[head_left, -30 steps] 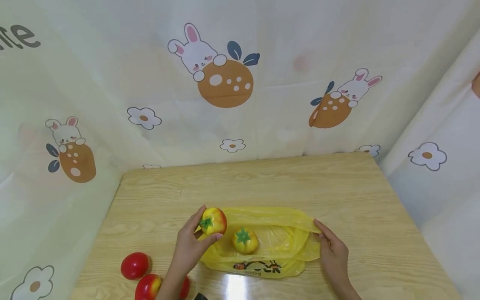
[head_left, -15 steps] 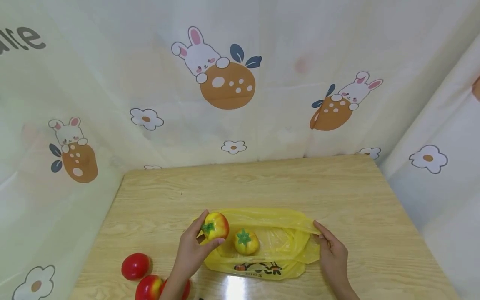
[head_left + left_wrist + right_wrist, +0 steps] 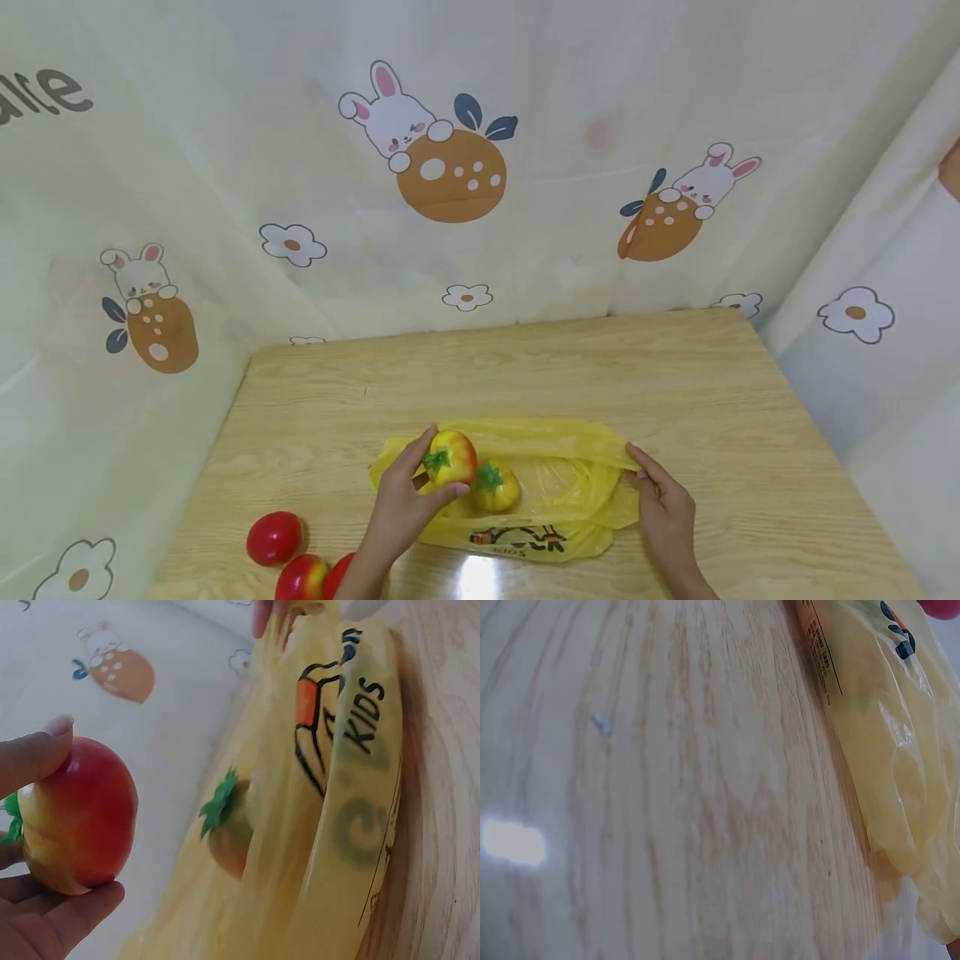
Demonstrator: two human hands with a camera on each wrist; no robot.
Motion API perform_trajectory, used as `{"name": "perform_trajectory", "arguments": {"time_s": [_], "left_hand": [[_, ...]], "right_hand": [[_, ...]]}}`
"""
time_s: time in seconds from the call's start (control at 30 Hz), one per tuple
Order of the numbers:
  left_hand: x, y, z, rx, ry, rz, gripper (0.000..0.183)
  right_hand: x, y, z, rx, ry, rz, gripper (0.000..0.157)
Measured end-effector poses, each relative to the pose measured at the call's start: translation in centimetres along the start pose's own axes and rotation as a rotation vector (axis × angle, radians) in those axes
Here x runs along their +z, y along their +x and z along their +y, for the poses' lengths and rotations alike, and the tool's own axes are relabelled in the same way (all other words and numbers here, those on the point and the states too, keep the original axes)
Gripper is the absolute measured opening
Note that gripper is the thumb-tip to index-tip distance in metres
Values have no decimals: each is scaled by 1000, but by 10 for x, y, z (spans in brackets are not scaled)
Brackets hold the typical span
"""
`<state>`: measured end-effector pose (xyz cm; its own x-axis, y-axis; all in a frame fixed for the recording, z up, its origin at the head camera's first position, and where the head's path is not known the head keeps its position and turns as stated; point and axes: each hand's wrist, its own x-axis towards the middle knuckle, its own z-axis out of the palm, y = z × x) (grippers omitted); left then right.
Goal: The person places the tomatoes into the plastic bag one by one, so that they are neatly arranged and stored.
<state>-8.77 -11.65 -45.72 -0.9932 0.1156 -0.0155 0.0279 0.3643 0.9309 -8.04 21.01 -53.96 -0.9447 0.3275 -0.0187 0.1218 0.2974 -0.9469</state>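
Note:
My left hand (image 3: 401, 508) pinches a round toy fruit (image 3: 454, 458) between thumb and fingers. This fruit is yellow and red with a green leafy cap; its red side (image 3: 101, 814) faces the left wrist camera. It is over the left part of the mouth of a yellow plastic bag (image 3: 577, 435) lying on the table. A similar leafy-capped fruit (image 3: 497, 492) sits inside the bag, partly covered by the held one in the head view. At the bag's right end, my right hand (image 3: 666, 507) pinches the edge of the plastic, holding the mouth spread.
At the table's front left lie a red fruit (image 3: 275, 538), a red and yellow fruit (image 3: 302, 578) and another red one (image 3: 341, 575), partly behind my left forearm. The wooden table (image 3: 480, 367) backs onto a curtain printed with rabbits (image 3: 450, 275).
My left hand has moved right with the toy fruit, which now overlaps the one in the bag in the head view. The right hand keeps its grip on the bag edge.

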Motion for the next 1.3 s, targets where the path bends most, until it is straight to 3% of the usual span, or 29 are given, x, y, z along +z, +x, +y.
{"name": "perform_trajectory", "arguments": {"time_s": [0.17,0.37,0.83,1.3], "left_hand": [[7,3,-2,43,20,-35,86],[14,4,-5,32,13,-67,87],[24,9,-4,28,4,-57,88],[37,10,-6,33,44,-57,89]], "right_hand": [[2,0,0,-25,29,-7,38],[3,3,-2,-26,6,-12,40],[1,-1,-3,22,-14,-20,40],[-2,-1,-1,-15,8,-24,39]]}}
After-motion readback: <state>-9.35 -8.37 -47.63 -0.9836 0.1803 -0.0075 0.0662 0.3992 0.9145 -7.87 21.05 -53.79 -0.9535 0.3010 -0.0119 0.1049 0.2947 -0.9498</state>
